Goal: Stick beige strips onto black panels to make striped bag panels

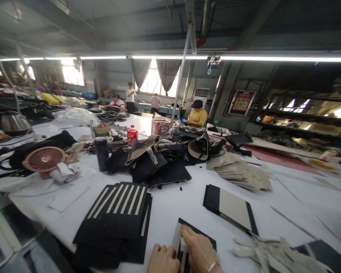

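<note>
At the bottom of the head view, a black panel (200,229) lies on the white table with a pale strip (176,236) along its left side. My right hand (200,250) rests over this panel, fingers stretched forward, the fingertips touching down beside the strip. Close by on the left, my left hand (163,259) has its fingers curled in at the strip's near end; whatever is inside them is hidden. A stack of black panels with pale stripes (122,204) lies left of my hands. To the right sits another pile of black-edged, grey-faced panels (234,208).
Loose pale strips (264,252) lie at the lower right. Beyond are grey sheets (241,170), a heap of black bags (153,163), a dark cylinder (101,153), a red-labelled bottle (132,135) and a pink fan (44,160). A person in yellow (197,115) works across the table.
</note>
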{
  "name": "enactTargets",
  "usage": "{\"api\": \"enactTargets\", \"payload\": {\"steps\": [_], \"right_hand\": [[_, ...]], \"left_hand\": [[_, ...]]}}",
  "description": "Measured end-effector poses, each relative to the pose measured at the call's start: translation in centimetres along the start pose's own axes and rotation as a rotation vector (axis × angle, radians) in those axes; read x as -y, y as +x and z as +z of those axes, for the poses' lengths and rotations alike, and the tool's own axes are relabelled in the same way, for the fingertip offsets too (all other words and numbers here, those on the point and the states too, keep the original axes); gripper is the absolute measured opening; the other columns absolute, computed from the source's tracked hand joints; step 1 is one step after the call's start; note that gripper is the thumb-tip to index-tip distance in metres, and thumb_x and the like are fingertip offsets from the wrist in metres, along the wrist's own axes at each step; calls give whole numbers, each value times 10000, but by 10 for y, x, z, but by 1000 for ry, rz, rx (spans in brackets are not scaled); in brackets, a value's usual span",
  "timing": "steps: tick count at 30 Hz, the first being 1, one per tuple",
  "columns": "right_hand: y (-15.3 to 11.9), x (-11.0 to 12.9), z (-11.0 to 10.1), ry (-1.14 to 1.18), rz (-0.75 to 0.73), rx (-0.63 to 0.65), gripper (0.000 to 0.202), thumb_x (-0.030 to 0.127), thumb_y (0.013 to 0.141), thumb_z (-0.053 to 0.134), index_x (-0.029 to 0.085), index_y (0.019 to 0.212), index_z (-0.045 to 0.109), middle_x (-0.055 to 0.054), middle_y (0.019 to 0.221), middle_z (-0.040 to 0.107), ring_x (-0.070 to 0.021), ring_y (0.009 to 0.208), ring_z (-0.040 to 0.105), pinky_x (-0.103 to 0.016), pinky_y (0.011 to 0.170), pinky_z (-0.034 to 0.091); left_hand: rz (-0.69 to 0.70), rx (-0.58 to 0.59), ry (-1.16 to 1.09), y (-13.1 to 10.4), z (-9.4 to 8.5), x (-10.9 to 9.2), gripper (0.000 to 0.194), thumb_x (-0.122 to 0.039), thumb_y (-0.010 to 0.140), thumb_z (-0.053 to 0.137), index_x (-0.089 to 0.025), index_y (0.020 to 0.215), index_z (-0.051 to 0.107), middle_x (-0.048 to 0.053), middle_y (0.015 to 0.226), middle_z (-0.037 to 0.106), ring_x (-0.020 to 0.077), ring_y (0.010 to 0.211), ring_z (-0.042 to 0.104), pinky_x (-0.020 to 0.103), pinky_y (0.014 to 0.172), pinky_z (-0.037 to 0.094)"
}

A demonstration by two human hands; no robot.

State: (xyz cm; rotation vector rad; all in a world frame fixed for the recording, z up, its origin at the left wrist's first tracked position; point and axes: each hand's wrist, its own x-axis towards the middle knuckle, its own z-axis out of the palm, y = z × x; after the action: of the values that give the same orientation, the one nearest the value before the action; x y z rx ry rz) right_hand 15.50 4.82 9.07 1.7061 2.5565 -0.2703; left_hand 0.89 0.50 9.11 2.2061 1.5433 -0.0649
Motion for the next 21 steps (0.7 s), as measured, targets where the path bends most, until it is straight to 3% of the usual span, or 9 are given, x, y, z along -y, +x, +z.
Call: {"api": "enactTargets", "payload": {"steps": [3,7,11,15,18,21], "right_hand": [[-2,5,23,-42,23,70,797,-63,565,362,237,1300,427,-65,1405,400,-236,990,616,-311,771,486],[-3,8,29,-69,64,32,800,-68,566,367,261,1293,428,-54,1426,368,-221,948,633,-297,749,490],[1,9,29,-73,100,11,756,-69,575,378,290,1232,477,-34,1423,380,-213,913,642,-290,710,492],[4,11,31,-109,116,62,777,-82,568,370,294,1242,458,-36,1446,337,-218,886,651,-298,670,509],[5,14,32,-125,117,84,752,-89,592,340,284,1234,462,-42,1455,317,-224,853,660,-308,632,514],[5,16,33,-134,138,67,765,-90,597,334,295,1246,453,-44,1445,339,-223,860,657,-319,658,513]], "left_hand": [[-56,-22,39,22,-35,-2,276,-135,757,507,-178,1000,632,125,1026,627,288,976,574,432,840,442],[-66,18,88,66,-57,-1,258,-143,782,558,-153,1039,581,109,1082,597,240,973,581,377,818,473],[-8,196,171,102,-64,-2,152,-225,783,649,-155,913,614,42,991,631,196,936,591,387,809,492],[30,294,240,123,-67,-9,121,-158,719,687,-137,823,628,57,946,651,218,950,593,412,823,489],[55,314,232,130,-69,-12,169,-101,601,711,-132,752,641,93,863,672,265,891,617,406,779,499],[75,263,175,121,-71,-6,293,-132,535,703,-165,820,642,100,877,676,284,825,631,372,694,509]]}}
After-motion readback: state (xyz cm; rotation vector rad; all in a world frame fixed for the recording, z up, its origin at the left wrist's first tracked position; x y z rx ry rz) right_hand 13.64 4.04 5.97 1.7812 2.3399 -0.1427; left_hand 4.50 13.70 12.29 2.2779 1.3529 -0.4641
